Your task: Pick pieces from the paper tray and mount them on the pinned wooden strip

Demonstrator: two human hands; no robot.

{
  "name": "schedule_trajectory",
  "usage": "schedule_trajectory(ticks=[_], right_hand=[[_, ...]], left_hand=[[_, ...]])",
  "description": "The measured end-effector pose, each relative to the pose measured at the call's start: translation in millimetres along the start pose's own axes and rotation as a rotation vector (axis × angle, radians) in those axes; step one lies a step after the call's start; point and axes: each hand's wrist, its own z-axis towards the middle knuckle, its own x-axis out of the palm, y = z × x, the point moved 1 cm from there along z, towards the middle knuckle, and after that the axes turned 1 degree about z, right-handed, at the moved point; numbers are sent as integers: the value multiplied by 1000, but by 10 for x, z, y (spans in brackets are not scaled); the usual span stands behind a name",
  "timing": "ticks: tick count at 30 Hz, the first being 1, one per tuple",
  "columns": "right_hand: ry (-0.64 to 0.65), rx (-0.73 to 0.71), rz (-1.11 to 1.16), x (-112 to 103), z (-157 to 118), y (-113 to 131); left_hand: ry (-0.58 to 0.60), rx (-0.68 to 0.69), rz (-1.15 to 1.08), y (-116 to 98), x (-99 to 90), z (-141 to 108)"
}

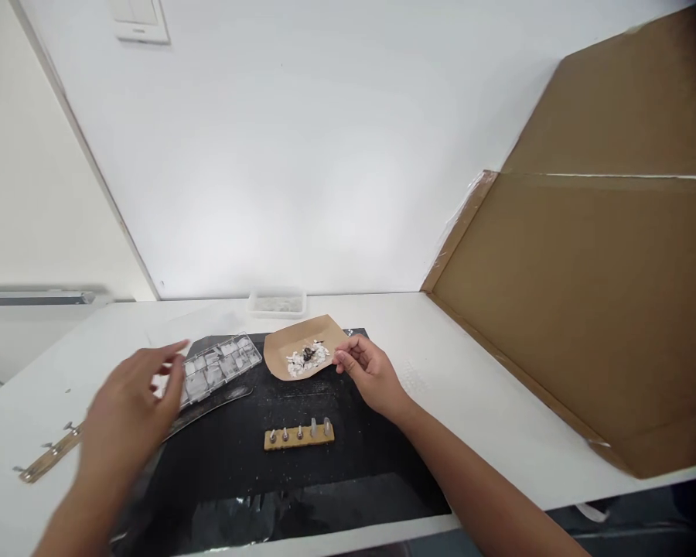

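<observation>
My right hand [372,373] is closed in a pinch at the right edge of a brown paper tray [278,346]. Inside the tray lie small white pieces [297,362] and a few dark bits. My left hand [131,398], slightly blurred, has thumb and forefinger apart beside a clear compartment box [223,363], hiding its left end. That box holds whitish, clear pieces in its sections. In front of the tray stands a tan strip [298,439] with several small pegs upright in it; the two at its right carry clear, nail-shaped tips.
A black mat [226,456] covers the middle of the white table [403,495]. A clear plastic container [277,304] stands by the wall. At the left lies another strip with metal pegs [49,458]. A dark flat piece [214,404] lies by the box. Cardboard [585,309] rises at right.
</observation>
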Motion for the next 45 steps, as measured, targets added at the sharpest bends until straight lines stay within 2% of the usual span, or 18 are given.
schedule_trajectory(ticks=[2,4,6,8,10,16,18,21,27,31,34,36,40,42,45], right_hand=[[-17,5,13,-21,9,-2],[-20,2,9,-34,13,-8],[-23,-5,4,-42,14,-20],[-24,-8,0,-48,13,-37],[-24,-12,-10,-55,11,-56],[-15,-42,-69,-74,13,-88],[-8,-51,-93,-80,15,-83],[7,-60,-133,-90,15,-69],[49,-66,-204,-99,2,-67],[64,-73,-236,-100,-8,-75],[74,-84,-271,-103,-18,-64],[85,-93,-299,-102,-27,-48],[107,-98,-329,-91,-42,-17],[116,-95,-348,-86,-43,-15],[121,-88,-377,-95,-35,-30]], left_hand=[[166,-167,181,502,-97,-71],[296,-220,265,944,-114,-163],[406,-186,353,1237,-85,-258],[433,-173,409,1350,-56,-331],[393,-198,435,1305,-61,-362],[209,-172,366,868,-249,-240],[235,-167,339,797,-291,-219],[278,-167,360,777,-298,-272],[290,-183,379,810,-298,-493],[229,-218,413,833,-423,-601],[184,-275,357,847,-494,-720],[195,-274,270,828,-468,-831],[203,-89,169,681,-276,-1019],[191,-93,200,585,-174,-1036],[257,-68,203,436,-59,-966]])
